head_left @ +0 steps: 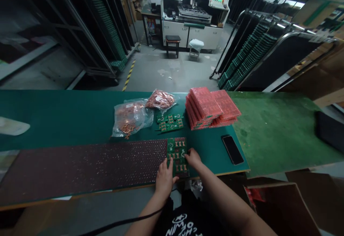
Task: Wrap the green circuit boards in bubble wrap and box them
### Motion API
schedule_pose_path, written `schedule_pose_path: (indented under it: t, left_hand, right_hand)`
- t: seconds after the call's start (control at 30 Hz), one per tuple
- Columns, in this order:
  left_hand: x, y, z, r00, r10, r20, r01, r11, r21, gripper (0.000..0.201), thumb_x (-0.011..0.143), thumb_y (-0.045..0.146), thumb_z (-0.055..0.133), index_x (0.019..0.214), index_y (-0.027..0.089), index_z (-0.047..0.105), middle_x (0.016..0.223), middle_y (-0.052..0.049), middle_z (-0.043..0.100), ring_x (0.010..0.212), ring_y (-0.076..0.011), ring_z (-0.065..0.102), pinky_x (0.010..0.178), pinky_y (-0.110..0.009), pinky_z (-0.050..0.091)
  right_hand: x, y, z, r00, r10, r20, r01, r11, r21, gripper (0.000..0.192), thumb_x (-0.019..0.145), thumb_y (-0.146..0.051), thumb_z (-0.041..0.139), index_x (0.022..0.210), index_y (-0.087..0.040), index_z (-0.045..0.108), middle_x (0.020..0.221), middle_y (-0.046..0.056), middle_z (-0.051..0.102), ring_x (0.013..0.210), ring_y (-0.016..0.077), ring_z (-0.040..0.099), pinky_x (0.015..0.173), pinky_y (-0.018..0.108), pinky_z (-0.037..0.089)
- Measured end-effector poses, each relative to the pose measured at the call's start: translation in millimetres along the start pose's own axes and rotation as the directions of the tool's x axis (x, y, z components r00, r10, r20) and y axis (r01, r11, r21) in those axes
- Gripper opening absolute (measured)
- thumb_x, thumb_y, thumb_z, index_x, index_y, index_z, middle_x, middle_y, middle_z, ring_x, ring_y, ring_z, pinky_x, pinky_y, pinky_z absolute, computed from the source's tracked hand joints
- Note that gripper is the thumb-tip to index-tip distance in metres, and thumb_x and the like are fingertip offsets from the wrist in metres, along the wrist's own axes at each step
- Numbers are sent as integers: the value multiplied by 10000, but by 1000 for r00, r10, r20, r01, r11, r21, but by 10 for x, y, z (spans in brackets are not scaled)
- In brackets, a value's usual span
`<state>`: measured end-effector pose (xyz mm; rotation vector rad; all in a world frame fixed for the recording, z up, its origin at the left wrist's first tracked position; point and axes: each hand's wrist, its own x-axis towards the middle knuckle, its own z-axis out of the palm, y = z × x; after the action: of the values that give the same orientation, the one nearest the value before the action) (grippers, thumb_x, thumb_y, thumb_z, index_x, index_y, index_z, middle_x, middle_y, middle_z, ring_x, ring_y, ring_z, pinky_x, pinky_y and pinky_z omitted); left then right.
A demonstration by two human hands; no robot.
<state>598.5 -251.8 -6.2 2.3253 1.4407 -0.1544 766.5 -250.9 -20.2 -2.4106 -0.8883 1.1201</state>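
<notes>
On the right end of a dark-brown speckled mat (94,166): a green rectangular circuit board (172,145) with copper-coloured pieces (181,144).
Lengthwise near to far, between the bare left hand (164,177), spread over its left side, and the bare right hand (194,158), curled at its right edge, pinching or not impossible to tell.

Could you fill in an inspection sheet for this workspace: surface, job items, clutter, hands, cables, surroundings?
Surface: green benchtop; long, dark speckled sheet along its near edge.
Job items: circuit board panel with copper-coloured parts on the sheet's right end; second panel beyond; clear plastic bags of similar parts; red bubble-wrapped stacks.
Clutter: smartphone, right.
Hands: left hand at the nearer panel's left side, fingers spread; right hand at its right edge, grip unclear.
Cables: black cable crossing the left forearm.
Surroundings: loaded racks, stools, machine with screens.
</notes>
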Motion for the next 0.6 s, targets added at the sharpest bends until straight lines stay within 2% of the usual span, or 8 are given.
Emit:
schedule_pose_path:
  t: [0.1, 0.2, 0.3, 0.37, 0.43, 0.5, 0.6]
  left_hand:
    - [-1, 15, -37, 1000, -2, 14, 3, 999, -36, 768, 656, 269, 721, 1344, 183, 392, 1332, -160, 403, 1186, -303, 400, 948, -398, 404]
    - [-10, -18, -56, 999, -1, 37, 4, 997, -72, 765, 659, 275, 713, 1344, 159, 393, 1328, -171, 411, 1202, -304, 393, 969, -397, 387]
    - [-3, -164, -70, 997, 62, 43, -54, 982, -179, 776, 654, 276, 698, 1353, 168, 379, 1330, -155, 419, 1215, -292, 390, 1004, -410, 355]
    - [20, -338, -89, 993, 106, 57, -86, 955, -282, 792, 633, 281, 692, 1354, 196, 376, 1354, -138, 397, 1246, -293, 360, 1025, -434, 330]
    - [44, -560, -124, 987, 120, 102, -72, 918, -390, 807, 592, 286, 698, 1339, 210, 403, 1378, -137, 361, 1274, -309, 328, 1040, -458, 305]
    - [54, -810, -177, 974, 143, 174, -30, 848, -529, 804, 549, 275, 702, 1308, 193, 450, 1362, -145, 380, 1258, -307, 357, 1043, -442, 311]
    - [36, -1189, -274, 928, 264, 265, 42, 630, -775, 688, 580, 285, 651, 1243, 162, 517, 1261, -116, 515, 1176, -261, 462, 1000, -364, 387]
  right_hand:
    - [21, 0, -29, 999, 31, 20, -33, 992, 123, 132, 720, -193, 626, 790, -154, 521, 801, 63, 621, 779, 180, 587, 644, 240, 394]
    - [-33, -43, -94, 994, 15, 110, -42, 967, 251, 129, 731, -216, 606, 720, -163, 489, 595, -20, 535, 572, 117, 526, 539, 210, 382]
    - [-145, -178, -122, 978, -47, 202, -26, 938, 345, 148, 748, -242, 566, 703, -176, 441, 515, -77, 437, 450, 77, 434, 466, 193, 356]
    - [-232, -347, -72, 972, -116, 204, 32, 926, 377, 167, 728, -233, 566, 701, -184, 409, 538, -89, 424, 450, 67, 413, 460, 188, 346]
    - [-323, -579, 53, 972, -190, 142, 136, 938, 320, 183, 685, -200, 584, 679, -181, 402, 566, -82, 431, 489, 67, 409, 478, 189, 331]
    - [-415, -846, 244, 966, -251, 60, 238, 957, 168, 177, 647, -173, 601, 659, -173, 425, 604, -56, 476, 550, 82, 432, 514, 198, 326]
    - [-539, -1224, 596, 957, -289, 7, 289, 956, -53, 118, 652, -194, 598, 714, -164, 501, 715, 16, 588, 659, 138, 524, 576, 230, 354]
